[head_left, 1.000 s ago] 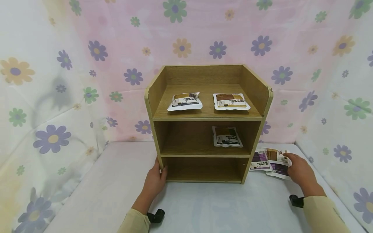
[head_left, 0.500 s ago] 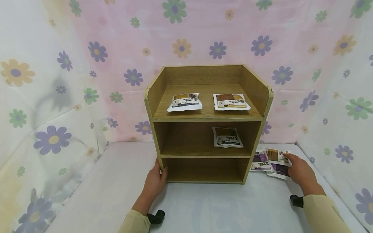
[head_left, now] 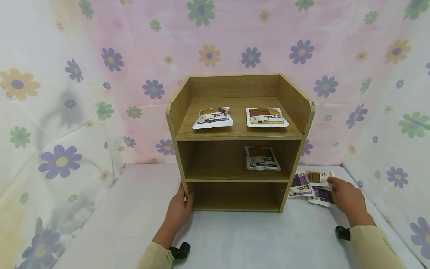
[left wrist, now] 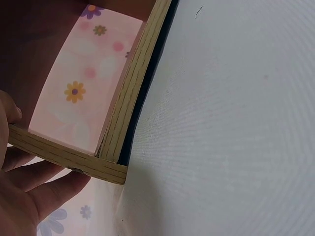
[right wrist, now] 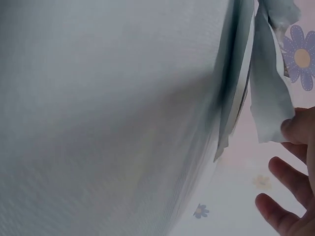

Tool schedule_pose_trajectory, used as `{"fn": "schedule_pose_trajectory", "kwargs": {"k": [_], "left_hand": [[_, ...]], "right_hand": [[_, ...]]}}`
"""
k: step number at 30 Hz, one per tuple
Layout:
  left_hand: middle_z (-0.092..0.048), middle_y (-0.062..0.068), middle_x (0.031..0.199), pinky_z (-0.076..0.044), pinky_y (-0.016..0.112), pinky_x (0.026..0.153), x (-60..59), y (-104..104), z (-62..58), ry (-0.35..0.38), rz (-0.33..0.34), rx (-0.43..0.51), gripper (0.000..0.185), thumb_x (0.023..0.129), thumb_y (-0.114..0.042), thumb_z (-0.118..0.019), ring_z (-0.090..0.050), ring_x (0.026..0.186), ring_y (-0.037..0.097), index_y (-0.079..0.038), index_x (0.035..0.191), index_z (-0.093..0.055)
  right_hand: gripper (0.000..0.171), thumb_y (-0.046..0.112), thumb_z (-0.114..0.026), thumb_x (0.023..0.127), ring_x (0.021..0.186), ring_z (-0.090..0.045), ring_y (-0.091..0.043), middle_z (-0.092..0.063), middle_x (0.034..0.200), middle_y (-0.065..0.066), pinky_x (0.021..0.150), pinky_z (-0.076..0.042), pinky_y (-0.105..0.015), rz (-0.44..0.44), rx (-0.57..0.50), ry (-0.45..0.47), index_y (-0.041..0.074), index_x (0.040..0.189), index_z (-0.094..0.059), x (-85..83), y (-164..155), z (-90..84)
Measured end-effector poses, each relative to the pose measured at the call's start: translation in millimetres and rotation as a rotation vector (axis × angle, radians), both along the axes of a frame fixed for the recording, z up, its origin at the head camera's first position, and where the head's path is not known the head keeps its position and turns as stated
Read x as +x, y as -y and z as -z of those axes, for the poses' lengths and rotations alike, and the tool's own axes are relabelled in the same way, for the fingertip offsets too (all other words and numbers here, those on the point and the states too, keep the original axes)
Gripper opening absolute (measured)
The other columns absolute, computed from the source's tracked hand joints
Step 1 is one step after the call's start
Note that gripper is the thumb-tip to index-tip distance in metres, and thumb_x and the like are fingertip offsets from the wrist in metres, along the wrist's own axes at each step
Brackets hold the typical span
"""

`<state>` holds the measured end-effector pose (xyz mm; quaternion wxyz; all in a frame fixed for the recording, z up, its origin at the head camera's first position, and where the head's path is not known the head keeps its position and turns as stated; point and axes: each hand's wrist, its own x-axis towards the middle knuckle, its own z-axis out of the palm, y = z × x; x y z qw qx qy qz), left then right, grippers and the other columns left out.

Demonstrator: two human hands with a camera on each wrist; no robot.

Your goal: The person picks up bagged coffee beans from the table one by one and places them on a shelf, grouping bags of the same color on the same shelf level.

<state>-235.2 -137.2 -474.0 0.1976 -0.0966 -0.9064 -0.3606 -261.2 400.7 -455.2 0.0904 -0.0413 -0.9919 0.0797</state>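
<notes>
- The left hand (head_left: 179, 210) grips the lower left front post of the three-tier wooden shelf unit (head_left: 238, 142), apparently steadying it.
- The right hand (head_left: 346, 198) pinches the top white-and-brown snack packet (head_left: 319, 177) in a small pile on the table, right of the shelf.
- Three similar packets already lie on upper tiers.

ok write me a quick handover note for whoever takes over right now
Left hand: grips the lower left front corner of the wooden shelf, steadying it.
Right hand: on the packets on the table right of the shelf, thumb pinching the edge of the top one.
Done: two packets on the top shelf, one on the middle shelf at the right.
Left: the bottom shelf holds nothing; about three packets lie on the table, probably to be shelved next.
</notes>
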Motion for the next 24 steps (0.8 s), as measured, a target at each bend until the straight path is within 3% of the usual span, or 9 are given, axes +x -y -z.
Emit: {"fn": "schedule_pose_trajectory", "kwargs": {"k": [9,14,24], "left_hand": [[-0.064,0.027,0.121,-0.058,0.046,0.078,0.3,-1,-0.6,-0.005,0.005,0.009,0.055,0.098,-0.015,-0.053,-0.064,0.111,0.037,-0.003,0.146,-0.029],[-0.064,0.029,0.120,-0.057,0.047,0.078,0.8,-1,-1.4,-0.018,0.014,0.009,0.055,0.098,-0.014,-0.053,-0.064,0.110,0.039,0.000,0.146,-0.030],[-0.063,0.028,0.120,-0.058,0.045,0.076,1.2,0,-1.0,-0.020,0.011,0.002,0.055,0.099,-0.015,-0.053,-0.065,0.109,0.038,-0.001,0.146,-0.029]], "right_hand": [[0.031,0.004,-0.059,0.090,0.102,-0.055,-0.049,-0.060,0.121,-0.030,0.089,-0.042,-0.067,-0.012,0.080,-0.234,-0.001,0.121,-0.059,7.8,8,-7.0],[0.030,0.001,-0.061,0.087,0.102,-0.055,-0.047,-0.063,0.118,-0.028,0.084,-0.044,-0.060,-0.031,0.081,-0.345,0.000,0.117,-0.061,13.5,10,-13.4],[0.020,-0.001,-0.067,0.085,0.101,-0.056,-0.049,-0.066,0.106,-0.027,0.080,-0.044,-0.064,-0.124,0.023,-0.539,0.000,0.105,-0.065,19.9,9,-26.6]]}}
